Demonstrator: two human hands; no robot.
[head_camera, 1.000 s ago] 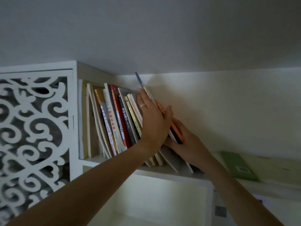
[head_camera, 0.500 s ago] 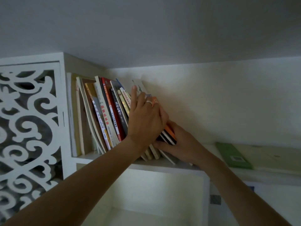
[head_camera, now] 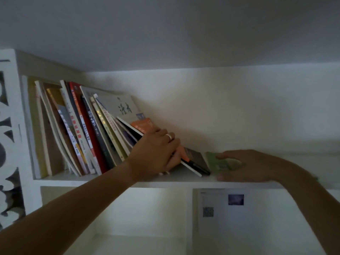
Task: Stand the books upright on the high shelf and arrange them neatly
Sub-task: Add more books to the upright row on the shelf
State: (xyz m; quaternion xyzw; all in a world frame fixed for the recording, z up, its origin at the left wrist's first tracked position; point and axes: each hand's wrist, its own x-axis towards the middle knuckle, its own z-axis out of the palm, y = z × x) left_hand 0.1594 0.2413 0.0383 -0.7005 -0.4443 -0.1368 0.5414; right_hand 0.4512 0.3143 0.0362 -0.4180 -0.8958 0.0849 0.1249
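the row of books (head_camera: pixel 82 129) stands at the left end of the high shelf (head_camera: pixel 110 182), against the side panel. the books nearest the panel are close to upright; those farther from the panel lean progressively to the right, and the last few lie at a steep slant. an orange book (head_camera: pixel 142 125) and a dark book (head_camera: pixel 196 159) form the outer, lowest end of the lean.

the left hand (head_camera: pixel 156 153) rests on the slanted books at the end of the row farthest from the panel. its fingers are together and curl around the lower edge of the orange book, bracing the lean.

the right hand (head_camera: pixel 244 165) reaches farther along the shelf from the panel, to a green book (head_camera: pixel 219 163) lying flat just beside the dark book. its fingers appear to pinch the green book, though motion blur makes the contact uncertain.

status, as a judgement: most books are in the row but not squared. remaining work: stand the green book, push the leaning books upright toward the panel, align spines.
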